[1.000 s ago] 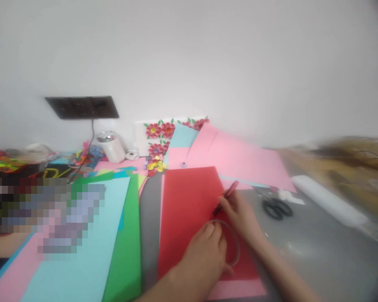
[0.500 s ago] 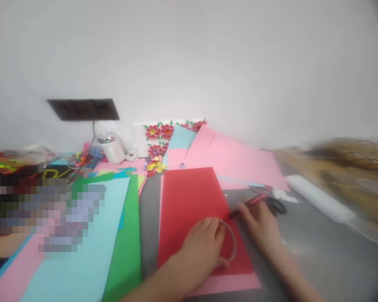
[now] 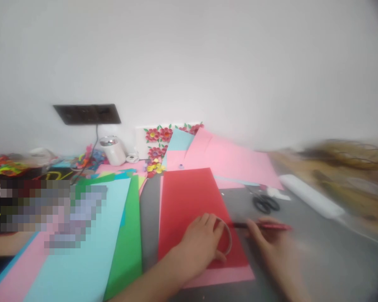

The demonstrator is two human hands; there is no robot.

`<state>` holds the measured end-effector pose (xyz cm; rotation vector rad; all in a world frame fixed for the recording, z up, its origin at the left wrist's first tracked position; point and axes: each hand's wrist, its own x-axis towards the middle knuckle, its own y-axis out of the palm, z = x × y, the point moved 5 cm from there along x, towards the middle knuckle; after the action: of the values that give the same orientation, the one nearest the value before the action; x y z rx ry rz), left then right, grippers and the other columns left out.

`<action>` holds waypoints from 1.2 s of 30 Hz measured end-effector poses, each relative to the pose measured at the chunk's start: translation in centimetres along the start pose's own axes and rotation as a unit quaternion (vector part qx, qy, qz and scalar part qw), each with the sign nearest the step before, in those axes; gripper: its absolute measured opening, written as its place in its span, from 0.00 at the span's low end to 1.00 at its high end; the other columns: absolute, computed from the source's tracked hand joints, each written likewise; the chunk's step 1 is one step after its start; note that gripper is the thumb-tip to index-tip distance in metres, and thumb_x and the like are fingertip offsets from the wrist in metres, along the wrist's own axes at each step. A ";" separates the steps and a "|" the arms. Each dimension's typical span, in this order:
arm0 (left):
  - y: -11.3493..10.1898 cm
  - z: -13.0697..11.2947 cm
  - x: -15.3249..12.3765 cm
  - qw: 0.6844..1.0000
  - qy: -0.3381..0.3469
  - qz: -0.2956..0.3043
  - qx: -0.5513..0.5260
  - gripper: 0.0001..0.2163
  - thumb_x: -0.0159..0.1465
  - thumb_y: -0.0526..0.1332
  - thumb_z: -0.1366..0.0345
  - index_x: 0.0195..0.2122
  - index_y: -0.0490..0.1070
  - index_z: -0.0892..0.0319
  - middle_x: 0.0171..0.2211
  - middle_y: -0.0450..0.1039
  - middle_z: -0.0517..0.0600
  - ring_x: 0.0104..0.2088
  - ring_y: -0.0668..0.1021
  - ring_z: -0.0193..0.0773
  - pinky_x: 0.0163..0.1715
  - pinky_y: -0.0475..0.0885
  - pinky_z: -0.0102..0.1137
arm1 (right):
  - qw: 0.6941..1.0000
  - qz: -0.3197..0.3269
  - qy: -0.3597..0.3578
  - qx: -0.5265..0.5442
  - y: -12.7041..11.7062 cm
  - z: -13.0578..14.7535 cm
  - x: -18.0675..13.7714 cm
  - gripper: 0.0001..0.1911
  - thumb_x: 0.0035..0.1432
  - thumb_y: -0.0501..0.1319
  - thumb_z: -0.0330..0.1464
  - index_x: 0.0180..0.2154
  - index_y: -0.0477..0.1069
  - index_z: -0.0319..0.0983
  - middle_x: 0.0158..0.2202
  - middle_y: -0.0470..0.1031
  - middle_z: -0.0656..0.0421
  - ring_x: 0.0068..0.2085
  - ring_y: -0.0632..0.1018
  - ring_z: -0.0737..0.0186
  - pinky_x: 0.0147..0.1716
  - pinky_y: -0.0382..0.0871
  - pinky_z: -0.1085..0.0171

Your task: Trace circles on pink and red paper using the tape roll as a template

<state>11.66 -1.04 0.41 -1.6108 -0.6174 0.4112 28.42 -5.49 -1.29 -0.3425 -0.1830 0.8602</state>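
Note:
My left hand [image 3: 201, 243] presses a thin round ring [image 3: 228, 239] flat onto a red sheet of paper [image 3: 189, 201], with the fingers curled over the ring's left side. Just right of the ring, my right hand [image 3: 275, 249] grips a red pen [image 3: 264, 226]. The pen lies nearly level and its dark tip points left at the ring's right edge. The right hand is blurred by motion. A pink sheet [image 3: 220, 277] shows under the red one.
Light blue [image 3: 82, 251], green [image 3: 126, 247] and pink sheets [image 3: 233, 161] lie spread over the grey table. Black scissors [image 3: 266, 204] and a white roll [image 3: 308, 195] lie at the right. A paper-flower card [image 3: 159, 140], a white cup [image 3: 113, 150] and a wall socket [image 3: 88, 114] are behind.
My right hand has carried the pen from the ring's far side round to its right side, and the pen has swung to nearly level. My left hand stays on the ring.

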 end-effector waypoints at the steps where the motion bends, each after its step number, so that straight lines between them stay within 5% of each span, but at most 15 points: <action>1: -0.2 0.0 0.0 1.000 -0.003 0.008 0.004 0.30 0.48 0.69 0.49 0.46 0.65 0.62 0.39 0.66 0.52 0.39 0.69 0.44 0.39 0.68 0.36 | 1.000 -0.006 0.005 -0.006 -0.2 -0.1 -0.5 0.22 0.42 0.63 0.50 0.32 0.63 0.42 0.21 0.76 0.57 0.26 0.79 0.50 0.24 0.70 0.61; 10: -1.4 -0.3 0.2 0.999 -0.016 0.038 -0.012 0.27 0.50 0.68 0.52 0.46 0.66 0.61 0.39 0.66 0.52 0.39 0.69 0.44 0.37 0.67 0.35 | 0.998 -0.033 -0.042 -0.016 -1.6 -0.4 -4.9 0.15 0.48 0.60 0.47 0.29 0.70 0.43 0.25 0.77 0.57 0.28 0.78 0.55 0.26 0.70 0.66; 18: -1.5 0.1 0.1 0.998 0.000 0.048 -0.040 0.25 0.51 0.69 0.55 0.46 0.66 0.60 0.40 0.65 0.52 0.40 0.69 0.43 0.35 0.66 0.33 | 0.996 -0.033 -0.083 -0.006 -2.0 -1.2 -4.3 0.17 0.48 0.62 0.46 0.34 0.74 0.42 0.38 0.78 0.55 0.42 0.77 0.51 0.40 0.72 0.62; 26: -2.1 0.0 -0.3 0.998 0.012 0.061 -0.022 0.18 0.57 0.65 0.59 0.45 0.66 0.60 0.39 0.64 0.51 0.39 0.69 0.41 0.33 0.66 0.31 | 0.997 0.022 -0.065 -0.031 -1.3 -1.3 -5.2 0.16 0.48 0.62 0.45 0.35 0.75 0.42 0.35 0.79 0.58 0.37 0.79 0.55 0.34 0.73 0.66; 36: -2.7 -0.4 0.0 0.996 0.004 0.088 -0.015 0.16 0.58 0.64 0.64 0.47 0.66 0.61 0.41 0.64 0.53 0.42 0.68 0.42 0.36 0.66 0.32 | 0.976 0.066 -0.205 -0.021 -0.8 -0.5 -6.7 0.11 0.52 0.61 0.41 0.31 0.75 0.41 0.28 0.77 0.58 0.28 0.78 0.62 0.27 0.73 0.69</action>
<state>11.49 -1.23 3.11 -1.7020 -0.4779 0.5269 24.86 -11.23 -1.63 -0.2149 -0.5682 1.0544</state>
